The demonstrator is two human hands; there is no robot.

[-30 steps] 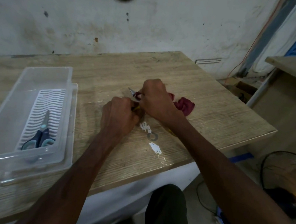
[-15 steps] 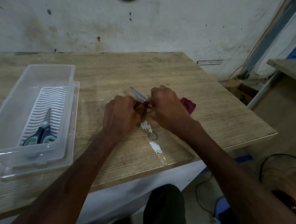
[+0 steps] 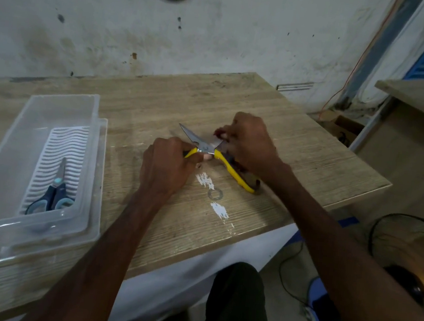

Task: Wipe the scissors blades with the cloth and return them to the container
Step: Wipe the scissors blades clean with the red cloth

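Wiping step: yellow-handled steel scissors (image 3: 202, 146) sit splayed open on the wooden worktop (image 3: 160, 97), right of the clear plastic container (image 3: 96, 122). Left hand (image 3: 165, 168) grips one handle; right hand (image 3: 249, 143) seems to pinch the dark red cloth (image 3: 218, 132) on the right blade. Stroke pivot-to-tip, fingers off the edge. Cloth mostly hidden; blade cleanliness unreadable.

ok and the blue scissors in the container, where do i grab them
Take the blue scissors by the handle loops, coming from above on the near side. They lie flat and closed in the container, with the loops toward you and the blades pointing away, and its walls block a sideways reach.
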